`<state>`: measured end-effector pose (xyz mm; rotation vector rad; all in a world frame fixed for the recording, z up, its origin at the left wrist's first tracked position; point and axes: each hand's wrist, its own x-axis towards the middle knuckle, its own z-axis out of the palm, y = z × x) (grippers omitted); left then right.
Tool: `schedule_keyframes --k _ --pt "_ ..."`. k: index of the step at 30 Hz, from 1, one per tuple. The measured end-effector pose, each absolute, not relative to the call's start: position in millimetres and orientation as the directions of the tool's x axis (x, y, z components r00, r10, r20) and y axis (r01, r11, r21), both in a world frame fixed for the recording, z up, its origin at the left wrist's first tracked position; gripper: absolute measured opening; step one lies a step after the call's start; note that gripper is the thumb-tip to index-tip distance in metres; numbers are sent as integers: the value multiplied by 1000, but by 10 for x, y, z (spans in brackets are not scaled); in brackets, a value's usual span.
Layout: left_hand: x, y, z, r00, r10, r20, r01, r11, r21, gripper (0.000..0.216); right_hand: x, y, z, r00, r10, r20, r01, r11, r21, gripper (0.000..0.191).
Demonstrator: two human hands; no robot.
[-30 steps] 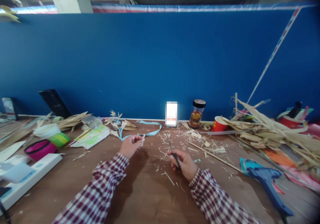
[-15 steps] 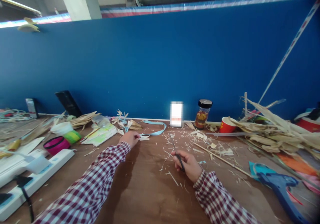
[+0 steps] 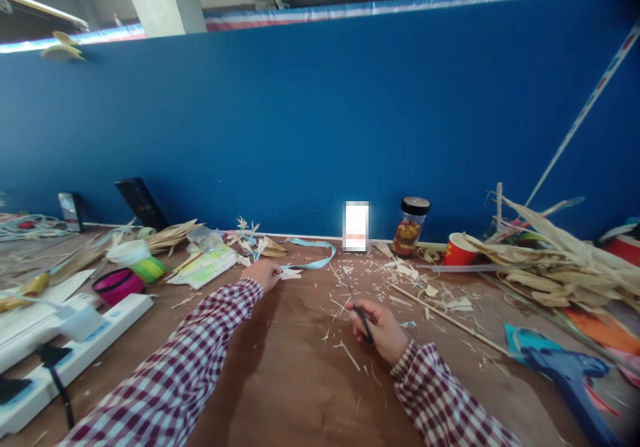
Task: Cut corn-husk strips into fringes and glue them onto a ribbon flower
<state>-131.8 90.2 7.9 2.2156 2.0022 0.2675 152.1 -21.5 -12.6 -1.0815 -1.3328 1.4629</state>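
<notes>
My left hand [image 3: 267,274] reaches forward over the brown table, its fingers pinched on a small pale husk piece [image 3: 289,274] lying on the table by the light blue ribbon [image 3: 314,259]. My right hand [image 3: 379,327] rests nearer to me, closed round the black handles of a pair of scissors [image 3: 358,306] whose thin blades point away. Pale husk scraps [image 3: 350,280] are strewn between and beyond both hands. Both arms wear red and white checked sleeves.
A blue glue gun [image 3: 570,375] lies at the right, behind it a heap of dried husks [image 3: 555,260], a red paper cup [image 3: 459,250] and a jar [image 3: 409,227]. At the left are a white power strip [image 3: 75,350], a pink bowl [image 3: 118,284] and a booklet [image 3: 205,267]. A blue wall [image 3: 320,120] backs the table.
My left hand has stretched forward and lowered its husk piece from above the table onto it beside the ribbon. My right hand with the scissors has hardly moved. The view has shifted left.
</notes>
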Motion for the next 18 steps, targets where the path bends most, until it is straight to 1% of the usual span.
schedule_keyframes --k 8,13,18 --pt "-1352 994 60 106 994 -25 962 -96 255 16 1515 -228 -109 -262 963 -59 -59 -77 -995 35" --pt "-1371 1026 58 147 988 -52 960 -130 250 8 1512 -228 -91 -264 962 -62 -59 -81 -995 37" --pt "-1398 1013 118 178 983 -34 945 -161 285 7 1512 -222 -83 -266 962 -65 -41 -78 -996 33"
